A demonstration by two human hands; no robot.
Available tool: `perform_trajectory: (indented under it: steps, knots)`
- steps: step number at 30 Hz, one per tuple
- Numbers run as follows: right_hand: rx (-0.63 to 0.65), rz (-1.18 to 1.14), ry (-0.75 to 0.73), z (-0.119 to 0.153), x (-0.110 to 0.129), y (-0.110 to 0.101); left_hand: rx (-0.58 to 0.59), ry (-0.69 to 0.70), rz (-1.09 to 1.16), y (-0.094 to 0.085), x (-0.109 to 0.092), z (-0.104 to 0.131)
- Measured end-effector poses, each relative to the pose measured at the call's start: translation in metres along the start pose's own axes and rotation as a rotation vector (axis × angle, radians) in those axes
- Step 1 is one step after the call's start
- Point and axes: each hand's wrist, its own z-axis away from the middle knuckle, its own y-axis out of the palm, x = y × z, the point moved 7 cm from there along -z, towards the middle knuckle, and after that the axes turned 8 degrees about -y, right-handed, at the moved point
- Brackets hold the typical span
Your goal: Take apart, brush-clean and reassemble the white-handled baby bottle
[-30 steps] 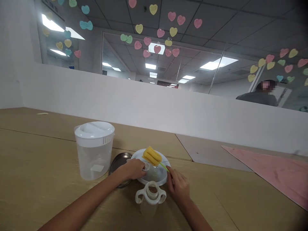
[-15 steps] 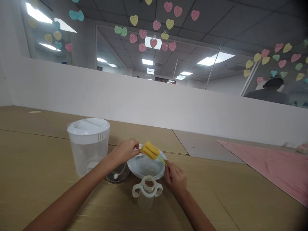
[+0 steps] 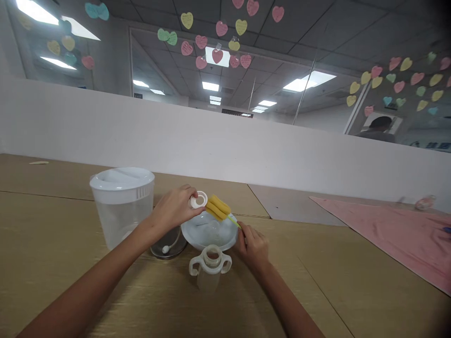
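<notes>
My left hand (image 3: 176, 205) pinches a white bottle collar ring (image 3: 201, 199), its round opening facing me. A bottle brush (image 3: 218, 208) with a yellow sponge head is in my right hand (image 3: 254, 245), which is closed around the green handle. The sponge head sits beside the ring, close to its right edge. Both are above a pale bowl (image 3: 190, 237) with something clear in it. In front of the bowl stands a clear baby bottle (image 3: 207, 279) with two white side handles and an uncovered mouth.
To the left stands a clear tub (image 3: 121, 216) with a white lid. A dark round plate (image 3: 160, 251) holding a white tube with a knob (image 3: 165, 249) lies between tub and bowl. At right, a pink cloth (image 3: 391, 239) covers the table (image 3: 299, 300). Another person (image 3: 380, 129) shows behind the glass.
My left hand has lifted and turned the ring so its opening now shows. The brush remains in my right hand, its head near the ring. The whole view has shifted slightly.
</notes>
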Motion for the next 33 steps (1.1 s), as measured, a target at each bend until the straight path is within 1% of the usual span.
perform_trajectory:
  steps: [4, 7, 9, 12, 15, 19, 22, 27, 29, 33]
  knots:
    - [-0.003, 0.023, -0.003, -0.002, 0.000, -0.002, -0.041, 0.013, 0.114, -0.007, -0.008, 0.005]
    - [-0.007, 0.043, -0.052, -0.002, 0.005, -0.001, 0.012, 0.042, 0.199, -0.004, -0.016, 0.011]
    - [0.001, 0.043, -0.091, -0.002, 0.009, 0.000, 0.072, 0.109, 0.163, 0.001, -0.023, 0.015]
    - [0.017, 0.054, -0.135, -0.001, 0.015, 0.001, 0.173, 0.177, 0.017, 0.010, -0.029, 0.021]
    - [0.035, 0.067, -0.166, 0.000, 0.018, 0.002, 0.231, 0.174, -0.081, 0.013, -0.025, 0.023]
    - [0.071, 0.084, -0.167, 0.001, 0.015, 0.005, 0.257, 0.175, -0.085, 0.016, -0.019, 0.021]
    - [0.098, 0.111, -0.104, 0.003, 0.009, 0.009, 0.273, 0.137, -0.070, 0.028, -0.011, 0.017]
    - [0.143, 0.149, -0.007, 0.002, 0.002, 0.013, 0.305, 0.137, -0.136, 0.056, -0.006, 0.015]
    - [0.192, 0.177, 0.061, 0.003, -0.004, 0.015, 0.322, 0.127, -0.184, 0.062, -0.005, 0.016]
    - [0.305, 0.227, 0.248, 0.008, -0.021, 0.023, 0.387, 0.114, -0.273, 0.068, -0.002, 0.019]
